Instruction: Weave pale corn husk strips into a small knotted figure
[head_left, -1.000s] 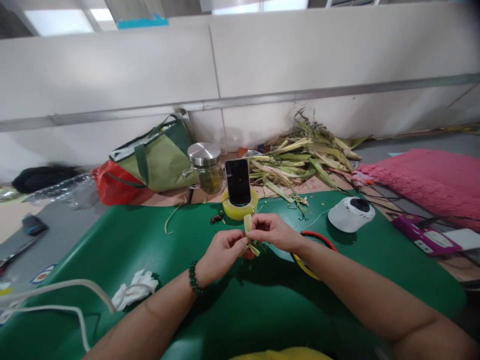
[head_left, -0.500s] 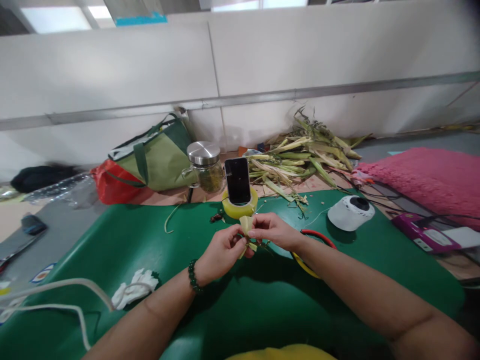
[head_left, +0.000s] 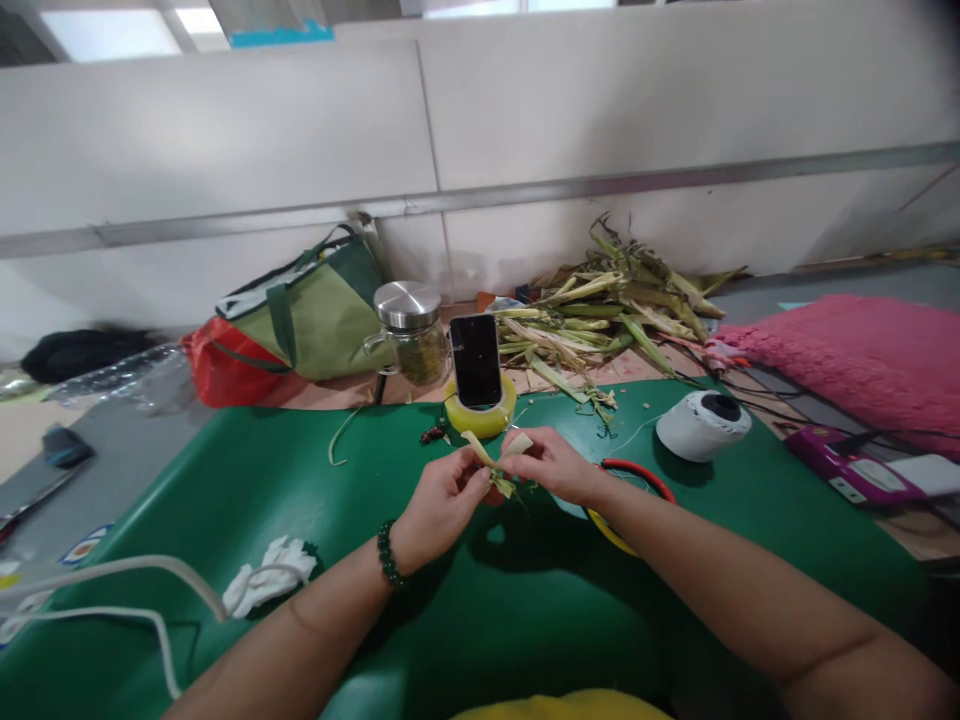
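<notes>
Between my two hands is a small piece of pale yellow-green corn husk (head_left: 501, 484), with two strips sticking up apart and short ends hanging below. My left hand (head_left: 450, 490) pinches its left side, thumb against the fingers. My right hand (head_left: 546, 464) is closed on the right-hand strip. Parts of the fingers behind the husk are hidden. Just beyond my hands a phone (head_left: 475, 360) leans upright in a roll of yellow tape (head_left: 480, 415). Under my right forearm lies a tool with red and yellow handles (head_left: 637, 470), partly covered.
A green mat (head_left: 360, 520) covers the table. A heap of corn husks (head_left: 622, 300) lies by the wall. A white thread spool (head_left: 697, 428) stands right, a glass jar (head_left: 416, 350) and green bag (head_left: 322, 310) back left, crumpled tissue (head_left: 270, 575) and cables (head_left: 150, 567) front left.
The husk's upper part, one broad piece before, now shows as two strips spread apart. My right hand has shifted slightly; my left hand stays nearly in place.
</notes>
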